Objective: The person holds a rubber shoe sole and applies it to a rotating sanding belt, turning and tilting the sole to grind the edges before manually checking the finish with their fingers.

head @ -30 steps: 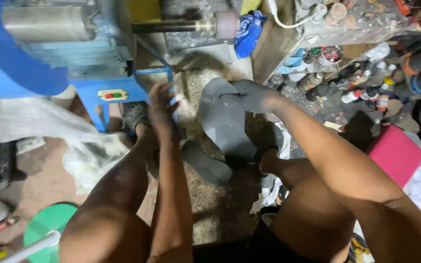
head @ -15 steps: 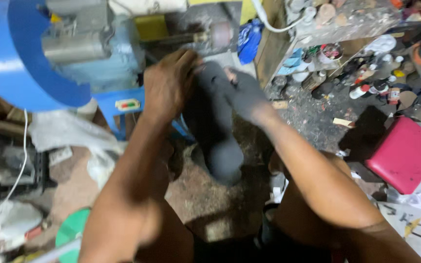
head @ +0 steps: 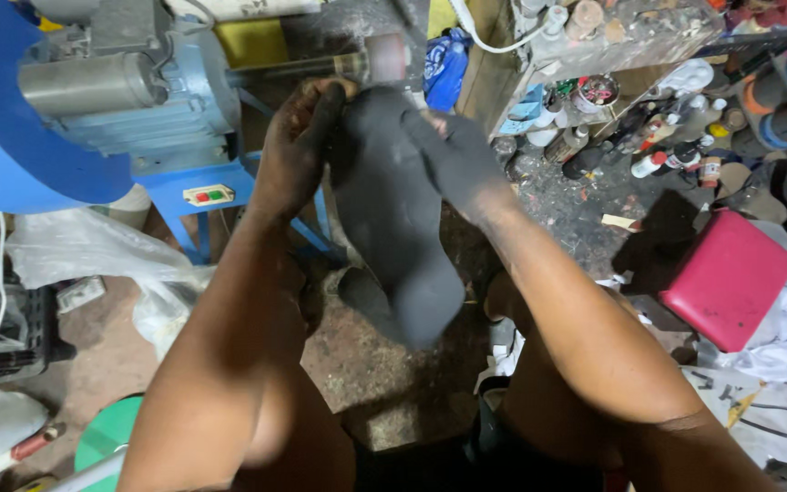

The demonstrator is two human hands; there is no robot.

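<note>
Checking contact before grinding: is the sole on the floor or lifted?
Lifted: both hands hold the sole up by the grinding drum.

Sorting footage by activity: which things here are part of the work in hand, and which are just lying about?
In use:
left hand
right hand
dark shoe sole
grinding drum
blue motor machine

Lying about:
red stool
bottles
plastic bag
green lid

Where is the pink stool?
In the head view, the pink stool sits on the floor at the right, beyond the person's right arm, below the shelf of bottles.
</note>
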